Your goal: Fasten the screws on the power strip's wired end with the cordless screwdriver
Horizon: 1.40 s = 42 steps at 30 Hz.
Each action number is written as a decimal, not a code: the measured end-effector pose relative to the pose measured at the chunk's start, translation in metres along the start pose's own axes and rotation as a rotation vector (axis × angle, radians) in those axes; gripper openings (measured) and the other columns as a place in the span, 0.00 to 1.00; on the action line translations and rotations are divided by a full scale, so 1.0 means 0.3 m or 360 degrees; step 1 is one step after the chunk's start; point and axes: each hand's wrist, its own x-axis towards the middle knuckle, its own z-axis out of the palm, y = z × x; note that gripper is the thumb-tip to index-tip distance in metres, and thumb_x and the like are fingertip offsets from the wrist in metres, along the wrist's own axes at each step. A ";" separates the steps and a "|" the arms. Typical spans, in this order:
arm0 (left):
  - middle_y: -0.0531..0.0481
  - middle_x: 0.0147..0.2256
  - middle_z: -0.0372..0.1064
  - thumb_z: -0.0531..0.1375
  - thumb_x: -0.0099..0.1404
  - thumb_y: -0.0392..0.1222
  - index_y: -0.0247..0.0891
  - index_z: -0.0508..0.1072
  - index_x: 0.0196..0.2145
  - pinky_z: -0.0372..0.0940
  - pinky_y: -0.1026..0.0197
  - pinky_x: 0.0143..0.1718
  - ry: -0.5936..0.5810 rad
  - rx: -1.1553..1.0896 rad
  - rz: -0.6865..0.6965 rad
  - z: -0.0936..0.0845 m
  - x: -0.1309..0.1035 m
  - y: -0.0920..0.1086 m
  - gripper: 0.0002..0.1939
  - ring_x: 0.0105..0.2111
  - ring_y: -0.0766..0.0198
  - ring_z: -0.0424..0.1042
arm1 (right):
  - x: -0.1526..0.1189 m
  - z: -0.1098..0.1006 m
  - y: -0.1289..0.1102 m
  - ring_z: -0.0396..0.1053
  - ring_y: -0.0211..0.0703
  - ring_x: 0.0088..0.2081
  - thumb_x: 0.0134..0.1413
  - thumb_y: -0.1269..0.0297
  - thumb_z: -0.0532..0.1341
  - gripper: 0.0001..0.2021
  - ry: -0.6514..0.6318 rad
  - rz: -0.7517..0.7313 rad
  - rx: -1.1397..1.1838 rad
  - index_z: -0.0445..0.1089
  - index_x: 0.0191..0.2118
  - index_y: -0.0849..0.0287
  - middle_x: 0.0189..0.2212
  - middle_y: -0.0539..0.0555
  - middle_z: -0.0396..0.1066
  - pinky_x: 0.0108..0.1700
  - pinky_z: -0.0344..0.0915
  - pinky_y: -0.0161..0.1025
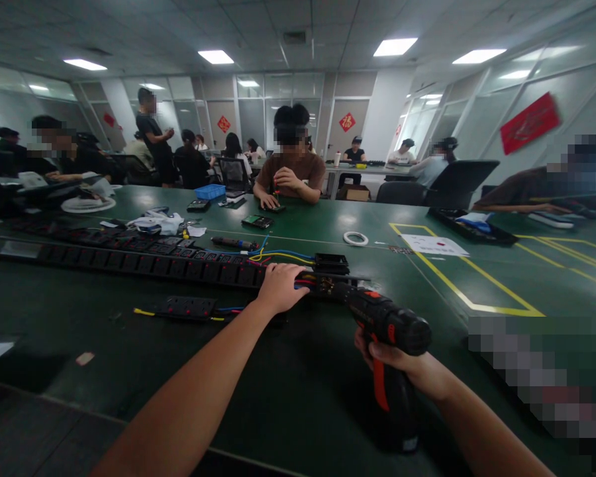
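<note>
In the head view, the left hand is lying over the right part of a long black socket strip, hiding what is under the palm; its thumb is standing apart from the fingers, but whether it is gripping or only pressing I cannot tell. The right hand is wrapping round the handle of a black-and-orange drill, some fingers disappearing behind it. The drill's tip is blending into dark parts at the strip's right end (contact is defying the eye), and a pixelated patch is masking the lower right.

The strip is resting on the green table, its long axis running left to right, the right end sitting a little nearer. The drill is pointing left and away.

Coloured wires are trailing just behind the strip, a short socket piece is lying just in front, and a dark pen-shaped tool is lying beyond. Farther off, a white ring and a printed sheet are lying apart, while a co-worker is sitting opposite.
</note>
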 end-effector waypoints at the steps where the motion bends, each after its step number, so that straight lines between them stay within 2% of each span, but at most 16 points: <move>1: 0.47 0.60 0.72 0.66 0.65 0.52 0.47 0.74 0.59 0.52 0.43 0.64 0.0000 0.0000 -0.0002 -0.001 0.000 0.000 0.25 0.60 0.48 0.67 | 0.000 0.000 0.000 0.67 0.48 0.34 0.47 0.42 0.73 0.25 -0.0004 -0.0003 0.0002 0.75 0.39 0.58 0.34 0.54 0.70 0.39 0.66 0.46; 11: 0.47 0.60 0.72 0.67 0.65 0.52 0.46 0.74 0.58 0.52 0.43 0.64 -0.0005 0.0007 -0.0018 -0.005 -0.001 0.004 0.25 0.60 0.48 0.68 | -0.004 0.002 -0.006 0.67 0.47 0.33 0.44 0.40 0.73 0.27 0.0029 -0.0002 -0.0012 0.75 0.39 0.59 0.33 0.54 0.70 0.37 0.66 0.45; 20: 0.47 0.60 0.72 0.67 0.65 0.52 0.46 0.74 0.58 0.52 0.42 0.64 0.0005 -0.0007 -0.0010 0.004 0.001 -0.005 0.26 0.60 0.48 0.67 | 0.009 -0.022 0.032 0.68 0.48 0.33 0.46 0.40 0.72 0.26 0.0018 -0.0028 -0.0066 0.75 0.40 0.58 0.33 0.54 0.71 0.40 0.69 0.49; 25: 0.47 0.60 0.72 0.67 0.65 0.52 0.47 0.73 0.59 0.51 0.42 0.64 0.0016 -0.0004 -0.0001 0.008 0.002 -0.005 0.26 0.60 0.48 0.67 | 0.002 -0.011 0.010 0.68 0.48 0.33 0.47 0.40 0.72 0.25 0.0036 -0.0029 -0.0080 0.75 0.39 0.58 0.33 0.54 0.71 0.41 0.70 0.50; 31: 0.48 0.60 0.72 0.66 0.65 0.52 0.47 0.74 0.58 0.52 0.42 0.64 0.0005 0.0008 -0.0006 0.003 0.001 -0.001 0.25 0.60 0.48 0.67 | -0.002 -0.002 0.007 0.68 0.48 0.34 0.46 0.41 0.72 0.26 0.0074 -0.0022 -0.0058 0.75 0.40 0.58 0.34 0.55 0.71 0.40 0.70 0.48; 42: 0.47 0.59 0.72 0.66 0.65 0.53 0.47 0.74 0.58 0.53 0.42 0.63 -0.0006 0.0018 -0.0010 0.000 0.002 0.000 0.26 0.59 0.48 0.68 | 0.012 -0.018 0.027 0.66 0.45 0.32 0.46 0.41 0.72 0.25 -0.0008 -0.0008 -0.0021 0.74 0.39 0.58 0.32 0.53 0.69 0.35 0.67 0.44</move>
